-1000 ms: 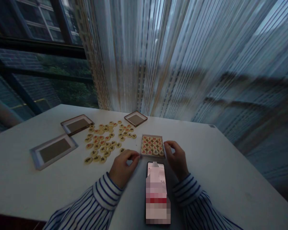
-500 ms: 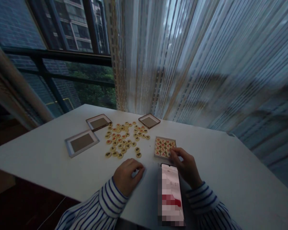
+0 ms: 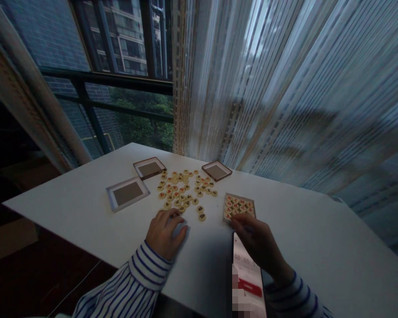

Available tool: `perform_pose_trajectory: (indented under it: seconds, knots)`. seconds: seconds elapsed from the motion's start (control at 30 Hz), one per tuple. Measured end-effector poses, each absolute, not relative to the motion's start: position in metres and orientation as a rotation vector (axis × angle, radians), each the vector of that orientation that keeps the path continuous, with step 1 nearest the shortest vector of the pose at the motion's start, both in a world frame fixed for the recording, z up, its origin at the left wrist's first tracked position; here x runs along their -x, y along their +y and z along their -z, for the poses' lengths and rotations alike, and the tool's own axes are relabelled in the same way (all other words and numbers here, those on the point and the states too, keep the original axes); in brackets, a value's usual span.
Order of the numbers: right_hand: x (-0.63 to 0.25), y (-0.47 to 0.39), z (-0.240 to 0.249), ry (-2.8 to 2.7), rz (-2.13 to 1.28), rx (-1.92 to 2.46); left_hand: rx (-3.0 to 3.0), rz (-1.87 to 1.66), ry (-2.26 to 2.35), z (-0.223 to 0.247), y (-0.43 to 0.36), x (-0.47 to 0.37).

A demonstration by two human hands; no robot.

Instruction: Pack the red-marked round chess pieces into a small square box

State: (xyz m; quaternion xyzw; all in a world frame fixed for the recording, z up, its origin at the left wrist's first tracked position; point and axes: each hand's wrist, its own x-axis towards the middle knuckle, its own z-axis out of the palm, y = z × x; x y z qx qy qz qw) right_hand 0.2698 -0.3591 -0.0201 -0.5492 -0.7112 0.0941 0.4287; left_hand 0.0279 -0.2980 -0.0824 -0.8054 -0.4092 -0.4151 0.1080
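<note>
My left hand (image 3: 164,233) is open, thumb apart from its curved fingers. Its fingertips reach the near edge of a spread of loose round xiangqi pieces (image 3: 186,203), marked in red or black. My right hand (image 3: 259,238) has its fingers pinched together over the near-left corner of a shallow box (image 3: 224,211). Whether a piece is between those fingertips is hidden. Rows of red-marked xiangqi pieces (image 3: 236,201) fill the box, its near row partly covered by my hand. Two black-marked pieces (image 3: 200,213) lie apart from the spread, between my hands.
A lit phone (image 3: 248,265), partly blurred out, lies below my right hand. Three shallow trays or lids stand farther back: a pale one (image 3: 110,196), a brown-edged one (image 3: 136,168) and another (image 3: 230,169). A striped curtain (image 3: 212,110) hangs behind the white table (image 3: 301,221).
My left hand has moved left and forward to the loose pieces, its fingers spreading. My right hand has shifted from the box's near-right corner to its near-left corner. The whole view has turned slightly left.
</note>
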Motion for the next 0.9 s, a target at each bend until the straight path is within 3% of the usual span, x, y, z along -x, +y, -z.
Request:
perform_pose_trajectory:
  seconds: [0.9]
  knots:
    - [-0.250,-0.355,0.033,-1.930,-0.269,1.395,2.371,0.978,-1.311,0.095,-0.262,-0.014]
